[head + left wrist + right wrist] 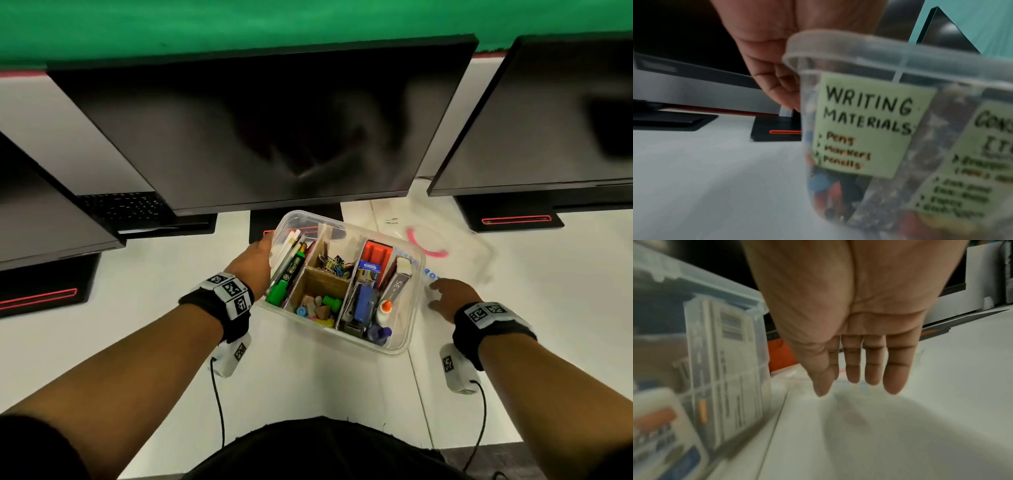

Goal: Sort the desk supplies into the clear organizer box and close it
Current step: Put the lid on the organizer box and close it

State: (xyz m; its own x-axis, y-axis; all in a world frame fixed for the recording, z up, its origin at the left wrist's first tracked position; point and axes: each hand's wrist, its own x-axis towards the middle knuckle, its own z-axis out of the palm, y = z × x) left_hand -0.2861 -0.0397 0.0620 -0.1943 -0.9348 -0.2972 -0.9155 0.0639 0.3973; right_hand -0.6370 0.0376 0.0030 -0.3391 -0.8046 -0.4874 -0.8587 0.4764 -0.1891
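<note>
The clear organizer box (pixel 342 222) stands open on the white desk, below the middle monitor. Its compartments hold a green marker (pixel 287 277) with pens, paper clips (pixel 334 265), coloured erasers (pixel 318 308), a blue stapler (pixel 364 305) and a glue bottle (pixel 385 310). My left hand (pixel 255 262) grips the box's far left corner. In the left wrist view its fingers (pixel 777 73) curl behind the box wall (pixel 879 53), next to a "WRITING MATERIALS" label (pixel 867 123). My right hand (pixel 445 293) hovers just right of the box, fingers (pixel 857 369) straight, over a blurred clear lid (pixel 445 246).
Black monitors (pixel 274 137) hang over the back of the desk, their stands (pixel 513 219) close behind the box and lid. A keyboard (pixel 123 205) lies at the back left. The desk's front edge runs near my body.
</note>
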